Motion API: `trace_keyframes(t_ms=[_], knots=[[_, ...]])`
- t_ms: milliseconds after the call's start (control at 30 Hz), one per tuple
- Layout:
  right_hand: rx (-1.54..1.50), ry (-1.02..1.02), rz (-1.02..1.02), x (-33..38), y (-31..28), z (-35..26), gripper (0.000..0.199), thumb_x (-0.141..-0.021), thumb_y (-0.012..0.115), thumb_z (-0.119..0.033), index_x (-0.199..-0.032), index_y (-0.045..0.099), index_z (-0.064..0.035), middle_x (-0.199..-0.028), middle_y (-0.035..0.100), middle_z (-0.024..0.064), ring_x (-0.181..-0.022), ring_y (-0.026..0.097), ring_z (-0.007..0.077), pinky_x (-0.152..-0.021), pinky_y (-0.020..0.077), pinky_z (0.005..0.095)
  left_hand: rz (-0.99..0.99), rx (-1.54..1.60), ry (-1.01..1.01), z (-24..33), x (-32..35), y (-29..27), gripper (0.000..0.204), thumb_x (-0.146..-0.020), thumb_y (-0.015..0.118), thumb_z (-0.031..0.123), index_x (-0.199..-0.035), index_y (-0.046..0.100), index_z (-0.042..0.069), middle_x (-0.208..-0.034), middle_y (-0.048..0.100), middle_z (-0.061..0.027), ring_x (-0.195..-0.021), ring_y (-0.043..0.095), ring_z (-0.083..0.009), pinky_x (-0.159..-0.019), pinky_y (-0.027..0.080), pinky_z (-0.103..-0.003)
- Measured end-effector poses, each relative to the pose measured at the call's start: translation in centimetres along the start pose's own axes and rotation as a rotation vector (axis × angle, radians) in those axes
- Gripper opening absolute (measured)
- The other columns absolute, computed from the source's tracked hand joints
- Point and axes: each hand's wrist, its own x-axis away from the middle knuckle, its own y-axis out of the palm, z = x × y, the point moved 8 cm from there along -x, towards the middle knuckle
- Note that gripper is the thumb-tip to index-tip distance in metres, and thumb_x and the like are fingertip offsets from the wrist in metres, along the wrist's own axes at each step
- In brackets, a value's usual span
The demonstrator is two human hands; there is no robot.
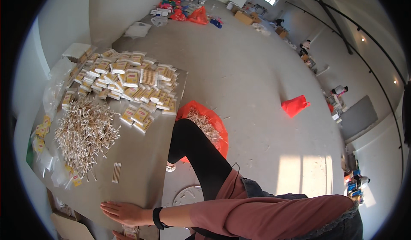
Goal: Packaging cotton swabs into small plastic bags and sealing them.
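Note:
My right hand (124, 213), with a black band at its wrist, lies flat on the grey-brown table (141, 167), fingers stretched out. Close below it, a neat row of cotton swabs (130, 230) shows at the lower edge. Part of my left hand (121, 236) is against that row, its fingers seeming to grip it; the rest is cut off. A short row of several cotton swabs (116, 173) lies by itself above my right hand. Beyond it spreads a large loose heap of cotton swabs (85, 133).
Many filled swab packets (128, 79) are piled at the table's far end. Clear plastic bags (58, 84) line its left edge. A red bag of loose swabs (205, 124) stands on the floor by my leg (199, 154). Another red bag (295, 106) and distant people are farther off.

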Motion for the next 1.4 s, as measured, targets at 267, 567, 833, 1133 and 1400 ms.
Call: trace_keyframes(t_ms=[267,567,833,1133,1400], knots=[[0.048,-0.013,0.017,0.2,-0.2,-0.2,0.051,-0.092,0.045,-0.014,-0.136,0.042,0.013,-0.151,0.036,0.0241,-0.144,0.031,0.0329,-0.121,0.0259,0.0411,0.007,-0.019,0.025,-0.4,0.3,-0.2,0.038,-0.1,0.047,0.032,-0.131,0.056,0.011,-0.094,0.069,-0.0053,-0.08,0.066,-0.0213,-0.065,0.051,-0.037],[0.119,-0.036,-0.009,0.0,-0.7,-0.6,0.052,-0.092,0.045,-0.014,-0.136,0.041,0.013,-0.152,0.035,0.024,-0.145,0.03,0.0326,-0.121,0.0255,0.0411,-0.008,-0.032,0.034,0.0,0.3,-0.7,0.039,-0.1,0.049,0.032,-0.132,0.055,0.011,-0.095,0.069,-0.0058,-0.08,0.066,-0.0221,-0.066,0.05,-0.038],[0.098,-0.027,-0.027,-0.1,-1.1,-0.6,0.052,-0.092,0.046,-0.014,-0.136,0.042,0.0132,-0.151,0.036,0.0242,-0.144,0.031,0.0329,-0.121,0.0257,0.0413,-0.027,-0.044,0.044,1.4,0.4,-1.6,0.041,-0.099,0.05,0.032,-0.133,0.054,0.01,-0.097,0.07,-0.0063,-0.081,0.066,-0.0227,-0.067,0.049,-0.039],[0.156,-0.048,-0.033,0.0,-1.4,-0.9,0.051,-0.092,0.046,-0.013,-0.136,0.042,0.0133,-0.151,0.035,0.0245,-0.145,0.03,0.0334,-0.121,0.0255,0.0417,0.071,-0.016,0.095,0.3,0.3,-0.3,0.038,-0.099,0.051,0.029,-0.132,0.054,0.01,-0.09,0.07,-0.0076,-0.075,0.067,-0.0238,-0.064,0.051,-0.04],[0.237,-0.096,0.218,0.3,-2.2,-0.7,0.047,-0.086,0.053,-0.017,-0.125,0.054,0.01,-0.143,0.045,0.0237,-0.141,0.035,0.0321,-0.121,0.0242,0.0412,0.098,0.024,0.105,1.9,0.6,-1.8,0.035,-0.099,0.053,0.028,-0.128,0.057,0.01,-0.088,0.07,-0.0087,-0.073,0.067,-0.0241,-0.061,0.052,-0.039]])
